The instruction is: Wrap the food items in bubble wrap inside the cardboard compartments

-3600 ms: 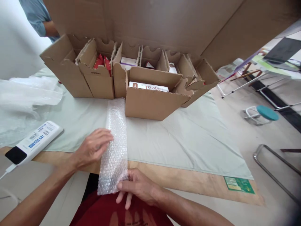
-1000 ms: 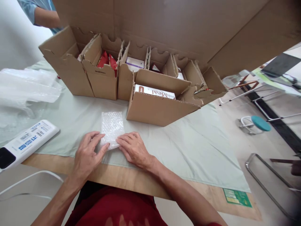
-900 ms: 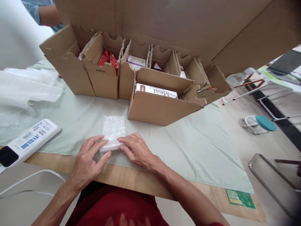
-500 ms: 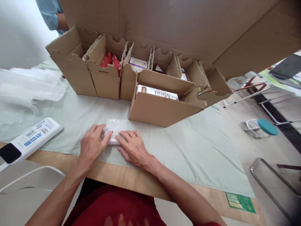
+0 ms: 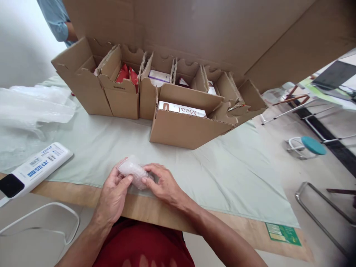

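Note:
A small rolled bundle of bubble wrap [image 5: 132,171] is lifted just above the near edge of the pale green cloth [image 5: 217,174]. My left hand [image 5: 112,196] grips its left end with thumb and fingers. My right hand [image 5: 164,185] pinches its right end. What the wrap holds is hidden. Behind them stands a large open cardboard box [image 5: 169,129] with several divided compartments, one holding a white carton marked "Meal" [image 5: 182,109] and another holding red packets [image 5: 125,73].
A white device with a black end [image 5: 33,168] lies at the left on the table edge. Clear plastic bags [image 5: 33,109] are heaped at far left. Another person's blue sleeve [image 5: 57,18] shows at top left. A teal stool [image 5: 313,144] and metal frames stand on the floor at right.
The long bubble wrap strip has been rolled up into a short bundle. Both hands, which pressed it flat on the cloth, now hold it lifted and closer to me.

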